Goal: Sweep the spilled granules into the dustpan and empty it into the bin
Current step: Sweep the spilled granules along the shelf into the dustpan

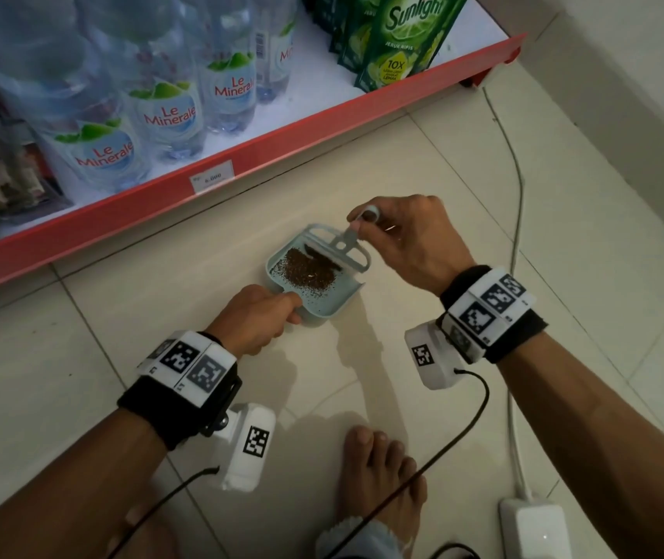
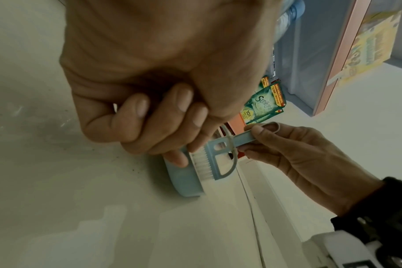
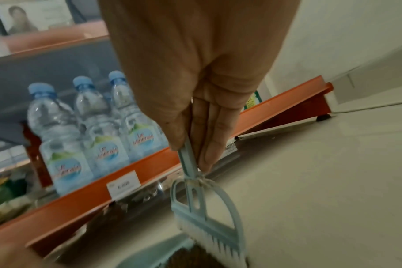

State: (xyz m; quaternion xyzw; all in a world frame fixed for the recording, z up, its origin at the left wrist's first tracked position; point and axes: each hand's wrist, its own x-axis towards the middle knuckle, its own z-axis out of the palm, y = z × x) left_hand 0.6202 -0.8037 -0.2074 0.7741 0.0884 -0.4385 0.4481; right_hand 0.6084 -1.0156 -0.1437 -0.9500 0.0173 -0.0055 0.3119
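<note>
- While the dustpan [image 1: 324, 294] is sitting flat on the tiled floor [image 1: 483, 219] at frame centre in the head view, the left hand [image 1: 255, 318] is gripping its short handle, fingers curled round it; the left wrist view is showing those fingers [image 2: 140, 116] wrapped under the pan's pale blue wall.
- The dustpan is holding a dark brown heap of granules [image 1: 306, 272], piled toward its mouth, with loose grains scattering across the pan's base.
- The right hand [image 1: 411, 244] is pinching the thin handle of the small brush [image 1: 346, 246] between thumb and fingers, just above the pan; the brush head is standing with its white bristles [image 3: 209, 235] pointing down into the pile at the pan's upper edge.
- A few dark specks are lying on the floor at the left of the left wrist view; too small to identify.
- The red-edged shelf [image 1: 241, 155] is running diagonally across the upper half of the head view, carrying Le Minerale water bottles [image 1: 169, 115] at upper left and green Sunlight pouches [image 1: 399, 38] at upper centre.
- A white power strip [image 1: 532, 526] is lying at lower right, its cable running up along the floor.
- A bare foot [image 1: 378, 474] is resting at bottom centre.
</note>
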